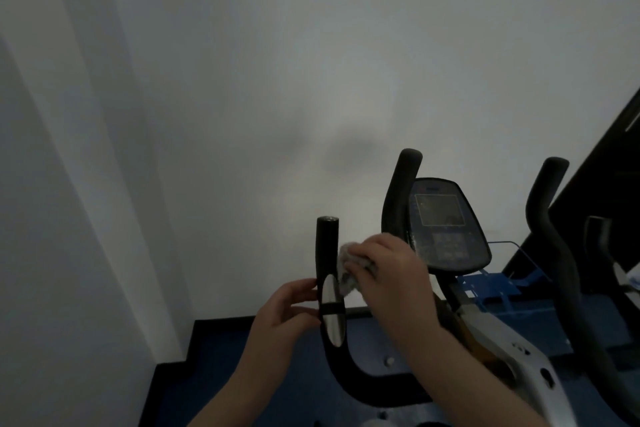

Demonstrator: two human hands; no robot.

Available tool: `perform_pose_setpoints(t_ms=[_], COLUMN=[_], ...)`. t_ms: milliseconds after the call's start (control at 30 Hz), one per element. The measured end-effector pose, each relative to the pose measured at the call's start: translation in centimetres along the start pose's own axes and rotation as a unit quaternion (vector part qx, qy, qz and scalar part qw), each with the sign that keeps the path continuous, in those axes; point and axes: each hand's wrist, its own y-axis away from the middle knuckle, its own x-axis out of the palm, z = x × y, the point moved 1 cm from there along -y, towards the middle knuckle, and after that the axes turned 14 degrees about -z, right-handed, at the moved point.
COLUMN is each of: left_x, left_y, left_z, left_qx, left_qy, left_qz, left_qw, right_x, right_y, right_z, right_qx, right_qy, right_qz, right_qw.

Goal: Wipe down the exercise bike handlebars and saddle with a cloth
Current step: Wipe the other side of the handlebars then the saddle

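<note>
The right hand (384, 263) is curled around a crumpled pale grey cloth (348, 270), pressing it against the right side of the upright black handlebar grip (328, 253) of the exercise bike, just above the shiny oval metal sensor plate (333, 312) set into the bar. The cloth bulges out from under the fingers toward the grip. On the other side of the same bar, the left hand (287, 312) steadies it, its fingertips touching the edge of the bar level with the sensor plate, fingers loosely bent rather than wrapped round. Behind the right hand stands the dark console with its grey display screen (446, 218), flanked by two taller curved black foam handlebars (401, 191). A plain white wall (242, 80) fills the background, above blue flooring (242, 350).
</note>
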Motion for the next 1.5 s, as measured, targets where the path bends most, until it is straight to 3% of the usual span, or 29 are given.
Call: perform_pose_setpoints(t_ms=[133, 267, 400, 533, 600, 733, 967, 1033, 1233, 1333, 1500], left_x=[-0.2, -0.2, 0.1, -0.1, -0.2, -0.1, 0.0, -0.1, -0.3, -0.5, -0.7], left_y=[0.1, 0.0, -0.1, -0.4, -0.5, -0.5, -0.5, -0.5, -1.1, -1.3, -1.5], left_z=[-0.2, -0.1, 0.0, 0.0, -0.1, -0.1, -0.2, -0.3, -0.3, -0.5, -1.0], left_qx=[-0.003, -0.003, -0.015, -0.020, -0.020, -0.024, -0.033, -0.029, -0.027, -0.023, -0.010], left_qy=[-0.014, -0.024, -0.012, -0.012, -0.016, -0.021, -0.017, -0.018, -0.017, -0.024, -0.055], left_qz=[0.008, 0.017, 0.015, 0.023, 0.029, 0.042, 0.059, 0.068, 0.073, 0.069, 0.060], left_qw=[1.000, 1.000, 1.000, 0.999, 0.999, 0.999, 0.998, 0.997, 0.997, 0.997, 0.997], right_x=[0.7, 0.4, 0.4, 0.4, 0.2, 0.1, -0.8, -1.1, -2.5, -1.2, 1.6], right_y=[2.8, 4.1, 4.5, 4.6, 4.3, 4.7, 5.4, 5.4, 3.9, 1.1, 1.1], right_z=[0.9, 1.2, 0.9, 0.4, 0.5, 0.5, 0.7, 0.5, 0.1, 1.3, 2.9], right_qx=[-0.032, 0.103, 0.338, 0.498, 0.522, 0.504, 0.516, 0.495, 0.344, 0.269, 0.191], right_qy=[-0.038, -0.140, -0.255, -0.341, -0.344, -0.310, -0.374, -0.363, -0.268, -0.211, -0.170], right_qz=[-0.058, -0.032, -0.012, -0.020, 0.025, 0.058, 0.159, 0.168, 0.182, 0.080, -0.005], right_qw=[0.997, 0.984, 0.906, 0.797, 0.780, 0.804, 0.754, 0.772, 0.881, 0.936, 0.967])
